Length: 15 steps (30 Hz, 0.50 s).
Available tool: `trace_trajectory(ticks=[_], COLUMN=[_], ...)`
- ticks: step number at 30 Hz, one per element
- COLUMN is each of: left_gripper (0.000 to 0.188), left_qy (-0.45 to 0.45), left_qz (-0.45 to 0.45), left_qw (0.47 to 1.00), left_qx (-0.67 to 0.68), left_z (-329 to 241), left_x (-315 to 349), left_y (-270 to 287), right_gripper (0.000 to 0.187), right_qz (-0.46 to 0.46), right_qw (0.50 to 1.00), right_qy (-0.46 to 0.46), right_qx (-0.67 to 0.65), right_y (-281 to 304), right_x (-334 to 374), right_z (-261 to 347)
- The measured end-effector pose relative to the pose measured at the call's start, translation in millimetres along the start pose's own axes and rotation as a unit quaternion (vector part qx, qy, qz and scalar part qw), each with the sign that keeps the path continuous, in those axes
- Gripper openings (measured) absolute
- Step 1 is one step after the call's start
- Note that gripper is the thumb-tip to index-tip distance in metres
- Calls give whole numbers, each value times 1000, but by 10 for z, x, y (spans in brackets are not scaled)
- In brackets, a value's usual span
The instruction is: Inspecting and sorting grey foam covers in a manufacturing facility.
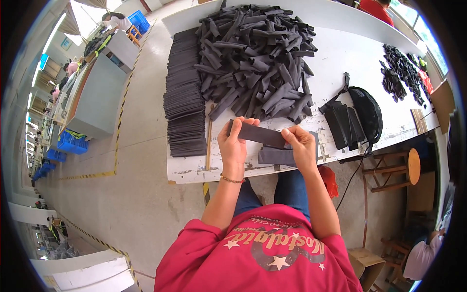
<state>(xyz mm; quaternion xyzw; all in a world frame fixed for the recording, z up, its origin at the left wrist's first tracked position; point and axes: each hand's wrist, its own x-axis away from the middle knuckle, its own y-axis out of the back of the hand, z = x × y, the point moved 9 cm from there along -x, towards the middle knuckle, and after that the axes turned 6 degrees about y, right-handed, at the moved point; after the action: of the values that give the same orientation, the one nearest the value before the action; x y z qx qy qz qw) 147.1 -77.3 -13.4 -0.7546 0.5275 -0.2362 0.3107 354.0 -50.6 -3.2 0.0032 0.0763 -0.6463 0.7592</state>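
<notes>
Between my two hands a dark grey fabric strip (262,136) is stretched flat above the table's front edge. My left hand (235,138) pinches its left end, thumb on top. At the right end, the thumb and fingers of my right hand (300,145) are closed on it. Below the strip, a few more flat grey pieces (276,156) lie on the white table (187,168). A big heap of loose, curled grey fabric pieces (258,58) covers the table beyond my hands. To its left runs a long, neat row of flat stacked strips (184,97).
Right of my hands lie a black pouch (367,114) and several black flat pieces (343,125). Small dark pieces (401,73) are piled farther right. A wooden stick (209,138) lies beside the stacked row. A wooden stool (413,167) stands right of the table.
</notes>
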Motion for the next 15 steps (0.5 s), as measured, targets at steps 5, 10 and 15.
trace_trajectory(ticks=[5, 10, 15], left_gripper=[23, 22, 24], left_qy=[-15, 24, 21], left_qz=[-10, -6, 2], left_qw=[1000, 997, 995], left_qx=[1, 70, 98], left_z=[-39, 63, 77], left_x=[-1, -41, -115], left_y=[27, 93, 39], right_gripper=[12, 9, 11], right_qz=[-11, 39, -8], right_qw=[999, 994, 955], right_qy=[-13, -45, 198], right_qx=[-29, 87, 222], right_y=[-53, -56, -29], right_x=[87, 148, 256], right_z=[51, -166, 364])
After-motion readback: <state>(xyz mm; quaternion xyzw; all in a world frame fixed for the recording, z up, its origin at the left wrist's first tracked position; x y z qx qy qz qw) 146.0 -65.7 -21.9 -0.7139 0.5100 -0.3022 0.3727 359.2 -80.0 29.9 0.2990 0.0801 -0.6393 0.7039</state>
